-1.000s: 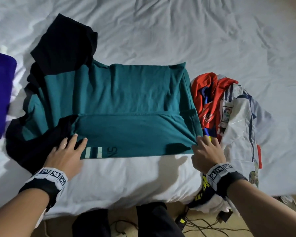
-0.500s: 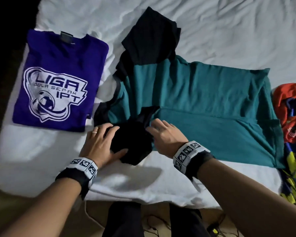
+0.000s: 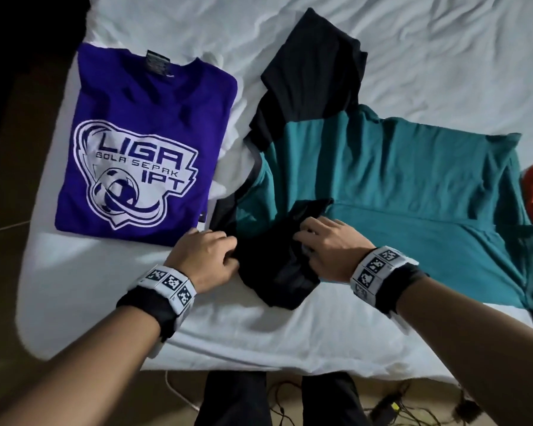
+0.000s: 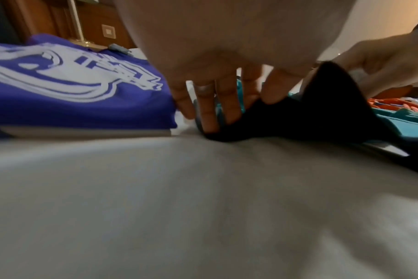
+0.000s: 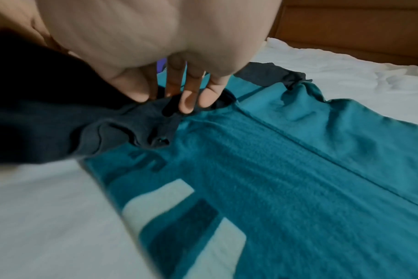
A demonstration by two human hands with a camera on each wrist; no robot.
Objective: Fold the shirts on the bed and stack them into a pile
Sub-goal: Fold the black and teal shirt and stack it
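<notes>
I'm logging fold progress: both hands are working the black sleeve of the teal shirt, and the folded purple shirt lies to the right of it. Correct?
Not quite. The folded purple shirt with the white logo lies to the left of the teal shirt, as the head view shows. The rest holds: the left hand and right hand both grip the black sleeve.
</notes>
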